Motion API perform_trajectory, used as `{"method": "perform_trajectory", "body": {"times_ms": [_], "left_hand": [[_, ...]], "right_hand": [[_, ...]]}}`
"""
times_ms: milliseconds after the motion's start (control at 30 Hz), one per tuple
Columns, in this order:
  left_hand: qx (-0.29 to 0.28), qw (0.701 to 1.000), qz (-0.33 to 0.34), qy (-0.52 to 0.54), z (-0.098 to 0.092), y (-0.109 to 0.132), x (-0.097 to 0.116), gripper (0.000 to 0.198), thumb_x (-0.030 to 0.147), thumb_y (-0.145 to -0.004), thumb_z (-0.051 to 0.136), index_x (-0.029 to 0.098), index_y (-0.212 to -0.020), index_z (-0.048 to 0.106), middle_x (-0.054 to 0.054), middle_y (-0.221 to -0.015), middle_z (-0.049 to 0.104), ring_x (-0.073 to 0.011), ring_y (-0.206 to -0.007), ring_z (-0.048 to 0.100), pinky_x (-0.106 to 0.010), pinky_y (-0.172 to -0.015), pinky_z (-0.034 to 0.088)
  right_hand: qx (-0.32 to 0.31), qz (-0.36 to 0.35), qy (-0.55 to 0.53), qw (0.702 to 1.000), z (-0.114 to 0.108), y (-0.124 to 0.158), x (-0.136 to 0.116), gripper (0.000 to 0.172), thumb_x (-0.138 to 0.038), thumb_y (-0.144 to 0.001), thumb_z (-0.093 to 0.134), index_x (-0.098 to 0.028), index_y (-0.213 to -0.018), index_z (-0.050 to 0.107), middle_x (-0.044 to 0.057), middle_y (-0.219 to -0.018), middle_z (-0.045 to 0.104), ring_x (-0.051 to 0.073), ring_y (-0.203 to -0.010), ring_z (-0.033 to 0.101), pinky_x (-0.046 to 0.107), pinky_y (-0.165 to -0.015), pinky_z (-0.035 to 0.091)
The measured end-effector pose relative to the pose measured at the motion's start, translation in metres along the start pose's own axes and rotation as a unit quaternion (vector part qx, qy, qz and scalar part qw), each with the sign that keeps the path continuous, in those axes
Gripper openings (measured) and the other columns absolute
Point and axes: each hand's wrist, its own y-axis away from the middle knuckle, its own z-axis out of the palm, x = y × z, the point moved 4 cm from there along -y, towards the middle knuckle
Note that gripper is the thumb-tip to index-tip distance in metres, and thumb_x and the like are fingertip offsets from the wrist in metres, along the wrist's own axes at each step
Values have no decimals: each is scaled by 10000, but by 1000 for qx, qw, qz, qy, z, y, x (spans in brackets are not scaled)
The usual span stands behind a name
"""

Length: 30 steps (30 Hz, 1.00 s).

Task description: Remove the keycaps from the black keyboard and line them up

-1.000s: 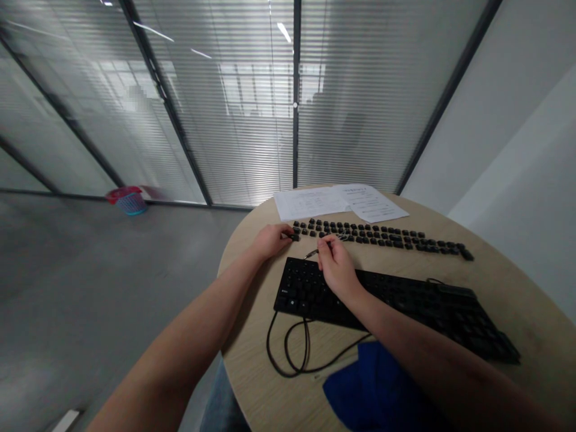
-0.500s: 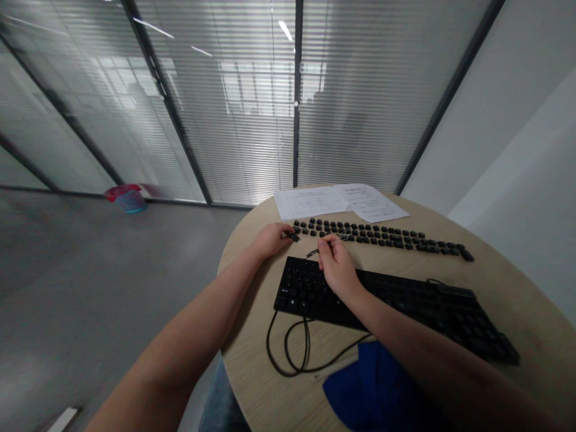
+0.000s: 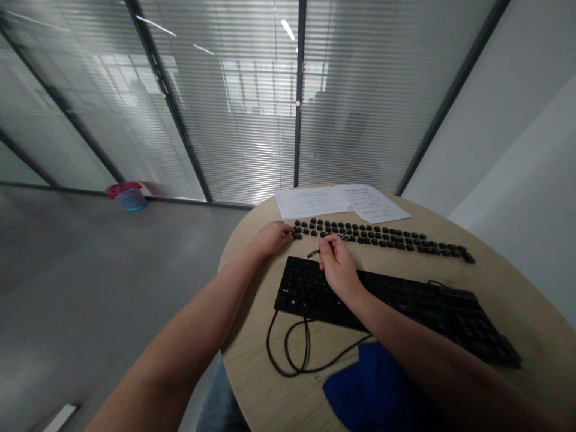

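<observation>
My left hand rests at the left end of the rows of loose black keycaps. Its thumb and fingers close about the edge of one keycap, which lies flat on the table at the near left corner of the rows. My right hand is closed around a wire keycap puller; the wire loops reach out beyond the fingers toward the keycaps. Under the right wrist and forearm lies a black keyboard, partly covered by the arm.
Printed sheets lie at the far side of the round wooden table. A black cable loops in front of the keyboard, beside a blue cloth. A basket stands on the floor by the glass wall.
The keycap at my left fingertips was tilted and now lies flat in line with the others. My right hand stays in place with the puller.
</observation>
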Motion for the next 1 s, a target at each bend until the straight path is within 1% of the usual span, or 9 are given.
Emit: {"method": "perform_trajectory", "body": {"times_ms": [200, 367, 500, 600, 733, 867, 933, 1000], "left_hand": [[-2, 1000, 2, -7, 3, -1, 1, 330, 309, -884, 681, 208, -1177, 796, -86, -1039, 779, -227, -883, 699, -305, -858, 539], [-9, 1000, 11, -10, 3, -3, 1, 273, 288, -886, 683, 205, -1113, 810, -86, -1024, 781, -230, -886, 699, -304, -849, 536], [-10, 1000, 23, -8, 1, -3, -1, 257, 283, -899, 670, 200, -1097, 810, -93, -1056, 777, -243, -939, 703, -315, -881, 534], [-8, 1000, 30, -3, 1, -3, -3, 252, 276, -902, 663, 197, -1091, 810, -98, -1092, 769, -250, -983, 704, -323, -916, 531], [-5, 999, 38, 9, 0, -3, -7, 237, 256, -899, 656, 202, -1070, 811, -85, -1092, 763, -236, -981, 703, -312, -918, 528], [6, 999, 36, 20, -1, -2, -12, 276, 287, -913, 648, 195, -1126, 796, -78, -1065, 755, -208, -869, 691, -298, -838, 532], [11, 999, 31, 23, -1, -2, -13, 290, 285, -900, 662, 192, -1143, 790, -72, -1038, 750, -189, -791, 671, -291, -779, 526], [16, 999, 31, 24, -2, -1, -13, 292, 272, -882, 680, 195, -1142, 787, -66, -1031, 747, -177, -756, 653, -286, -751, 514]], "right_hand": [[6, -3, 2, 1000, 0, 1, -2, 380, -616, -1006, 501, -257, -889, 544, -42, -611, 501, 175, -562, 501, 303, -561, 405], [-1, 1, 7, 1000, 0, 1, -1, 357, -595, -1006, 503, -256, -902, 545, -47, -605, 492, 174, -563, 496, 305, -569, 406], [-3, 3, 3, 1000, 0, 1, 0, 354, -590, -1006, 501, -256, -897, 538, -47, -605, 493, 174, -556, 487, 310, -570, 405], [-1, 3, 0, 1000, 0, 1, 0, 369, -606, -1005, 499, -256, -893, 534, -49, -603, 487, 171, -555, 484, 306, -564, 400], [-1, 4, -3, 1000, 0, 1, -2, 412, -649, -993, 495, -252, -889, 531, -53, -602, 482, 165, -552, 479, 299, -556, 391], [1, 7, -5, 1000, 0, 1, -2, 431, -670, -986, 492, -251, -892, 533, -52, -610, 488, 162, -544, 473, 303, -561, 394], [-1, 7, -8, 1000, 0, 1, -2, 433, -674, -985, 491, -252, -897, 535, -51, -609, 488, 165, -544, 473, 304, -559, 392], [-4, 9, -11, 1000, 1, 1, -1, 434, -677, -985, 490, -254, -899, 534, -50, -607, 487, 167, -546, 472, 303, -556, 387]]}}
